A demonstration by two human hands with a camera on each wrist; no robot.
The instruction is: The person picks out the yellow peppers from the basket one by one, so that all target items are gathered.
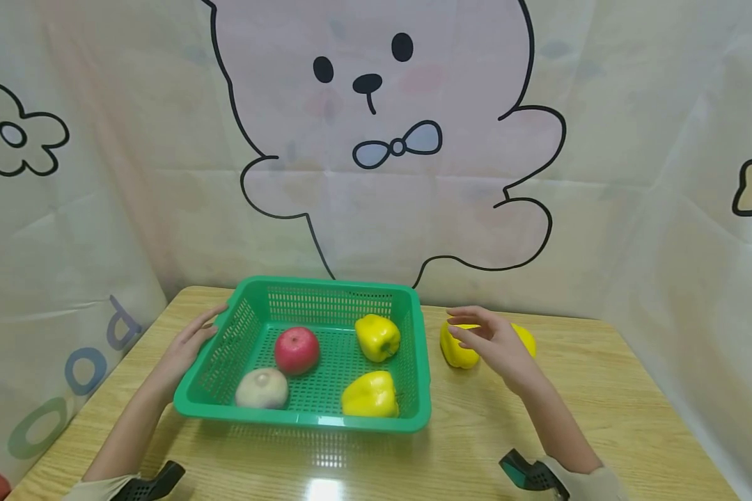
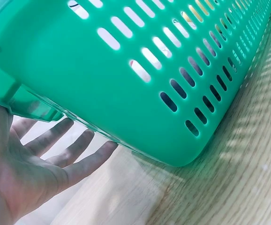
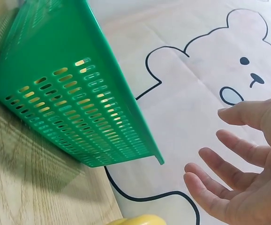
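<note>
A green plastic basket [image 1: 423, 376] stands on the table with a red, apple-like fruit [image 1: 296, 351], a whitish round bulb [image 1: 262, 389] of unclear kind, an upper yellow bell pepper [image 1: 377, 338] and a lower yellow bell pepper [image 1: 371, 395] inside. My left hand [image 1: 182, 351] is at the basket's left side, fingers extended along its outer wall; the left wrist view shows the fingertips at the basket wall. To the right of the basket, my right hand [image 1: 498, 346] hovers with loosely bent fingers, holding nothing. It partly hides two yellow things: a bell pepper [image 1: 457, 351] and another yellow piece [image 1: 525, 338].
The wooden table [image 1: 601, 417] extends right and in front of the basket. Behind it hangs a cloth backdrop [image 1: 376, 223] with a bear drawing, and cloth sides flank the table. Each wrist wears a dark strap.
</note>
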